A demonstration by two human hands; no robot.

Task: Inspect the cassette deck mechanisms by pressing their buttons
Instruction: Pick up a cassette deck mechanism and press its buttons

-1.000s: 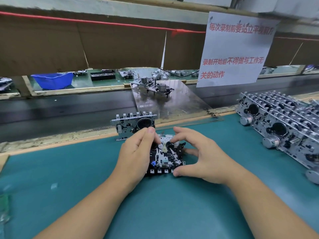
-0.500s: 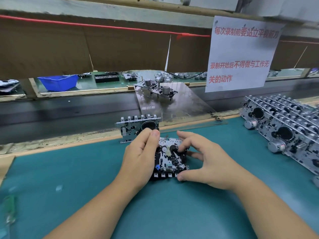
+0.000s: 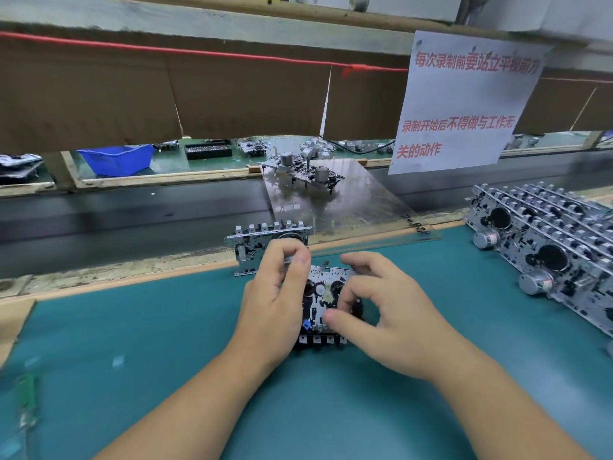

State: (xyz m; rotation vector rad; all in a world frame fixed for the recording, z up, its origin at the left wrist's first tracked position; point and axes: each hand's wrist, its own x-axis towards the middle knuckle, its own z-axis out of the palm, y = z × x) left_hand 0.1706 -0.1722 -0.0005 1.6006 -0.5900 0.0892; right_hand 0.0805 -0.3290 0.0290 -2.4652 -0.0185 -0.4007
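1. One blue bin (image 3: 116,158) sits far left beyond the conveyor belt (image 3: 132,220).
2. One cassette mechanism (image 3: 257,242) stands upright at the teal mat's (image 3: 132,327) far edge, just behind the left hand.
3. Left hand (image 3: 277,303): fingers curled over the left side of the cassette deck mechanism (image 3: 323,303), which lies flat mid-mat with its button row nearest the person.
4. Right hand (image 3: 381,307): thumb and bent fingers pinch the deck's right side.
5. One clear plate (image 3: 348,207) carries two mechanisms (image 3: 302,171).
6. One paper sign (image 3: 464,104) hangs above.
7. Stacked mechanisms (image 3: 547,247) lie far right; their count is unclear.
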